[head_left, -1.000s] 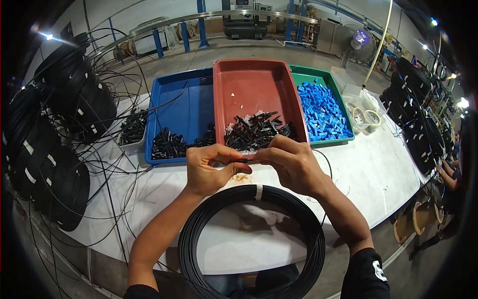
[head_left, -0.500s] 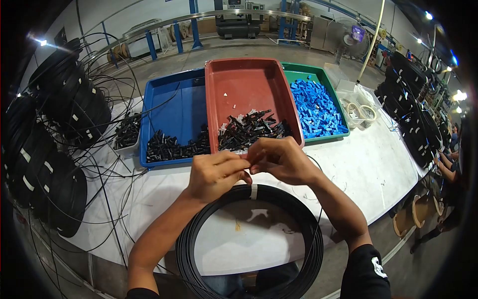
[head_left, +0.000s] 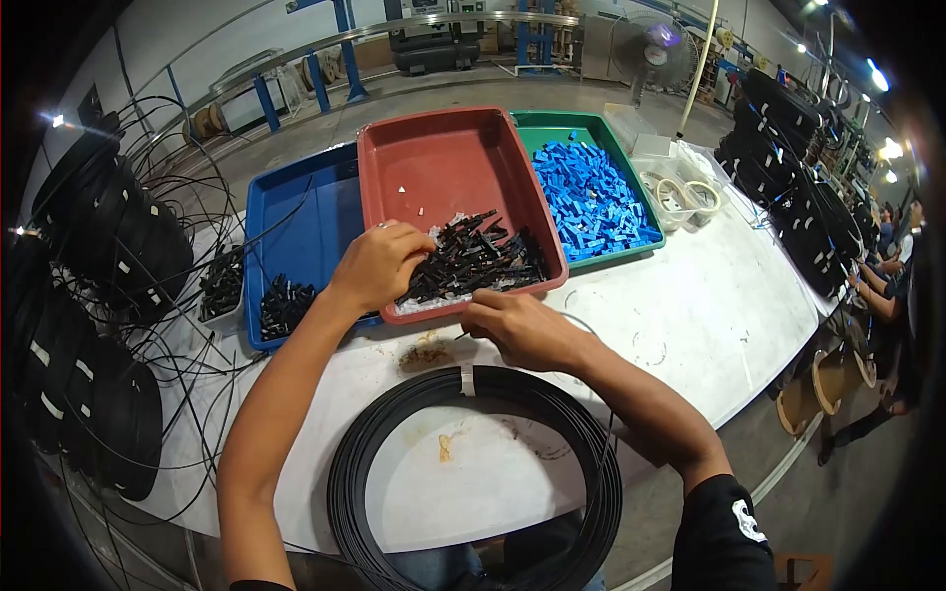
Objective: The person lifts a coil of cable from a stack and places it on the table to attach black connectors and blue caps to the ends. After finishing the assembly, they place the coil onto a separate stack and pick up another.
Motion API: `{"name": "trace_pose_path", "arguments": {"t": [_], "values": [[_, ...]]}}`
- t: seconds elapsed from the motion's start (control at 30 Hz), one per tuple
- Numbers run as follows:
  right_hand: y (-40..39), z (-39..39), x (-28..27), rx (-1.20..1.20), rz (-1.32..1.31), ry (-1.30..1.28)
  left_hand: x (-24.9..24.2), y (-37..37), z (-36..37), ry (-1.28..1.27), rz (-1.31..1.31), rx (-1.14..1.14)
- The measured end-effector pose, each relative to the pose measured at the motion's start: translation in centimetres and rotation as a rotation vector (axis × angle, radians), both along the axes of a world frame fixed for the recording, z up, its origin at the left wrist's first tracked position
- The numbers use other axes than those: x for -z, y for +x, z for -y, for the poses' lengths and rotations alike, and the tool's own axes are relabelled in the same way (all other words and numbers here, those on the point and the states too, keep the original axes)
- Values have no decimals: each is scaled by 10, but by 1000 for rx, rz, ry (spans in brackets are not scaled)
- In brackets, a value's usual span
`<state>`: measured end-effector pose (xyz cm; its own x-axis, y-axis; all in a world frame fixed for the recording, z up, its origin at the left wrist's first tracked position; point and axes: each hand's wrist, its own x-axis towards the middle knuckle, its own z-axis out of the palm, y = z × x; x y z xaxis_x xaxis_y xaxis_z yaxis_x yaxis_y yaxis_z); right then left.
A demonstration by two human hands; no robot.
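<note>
My left hand (head_left: 382, 264) reaches over the near left part of the red tray (head_left: 443, 158), at the edge of a pile of small black connector parts (head_left: 483, 258). Its fingers are bent together, and whatever lies between them is hidden. My right hand (head_left: 514, 327) is closed around the end of a black cable, just in front of the tray's near rim; a short dark tip sticks out left of the fingers. Below both hands lies a large coil of black cable (head_left: 347, 463), bound at the top with a white tape band (head_left: 467, 381).
A blue tray (head_left: 296, 212) with black parts stands left, a green tray (head_left: 645, 202) with blue pieces (head_left: 591, 202) right. Clear containers hold tape rolls (head_left: 703, 197). Stacked black coils (head_left: 113, 227) and loose cables crowd the left; more coils (head_left: 788, 187) and people are at right.
My hands were together above the coil; now they are apart. The left has moved up and left into the red tray, the right stays near its rim. The view has shifted.
</note>
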<state>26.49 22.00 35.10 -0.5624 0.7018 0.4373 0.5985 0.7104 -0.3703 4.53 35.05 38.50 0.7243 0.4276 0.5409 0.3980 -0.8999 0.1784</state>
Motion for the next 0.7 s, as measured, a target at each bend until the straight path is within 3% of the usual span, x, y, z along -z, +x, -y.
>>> {"name": "trace_pose_path", "arguments": {"t": [0.13, 0.23, 0.43, 0.57, 0.67, 0.7], "values": [[-7, 3, 6, 16, -44, -19, 11, 35, -20, 112, -31, -39], [-5, 3, 10, 11, -93, -34, 8, 63, -19, -265, -18, -403], [0, 3, 12, -23, -26, -39, 15, 92, -27, -300, -19, -679], [1, 4, 12, -35, -38, -46, 24, 92, -41, -385, 37, -603], [1, 5, 11, -33, -36, -49, 14, 88, -26, -430, 197, -527], [2, 5, 11, -28, -25, -51, 14, 85, -25, -449, 336, -386]]}}
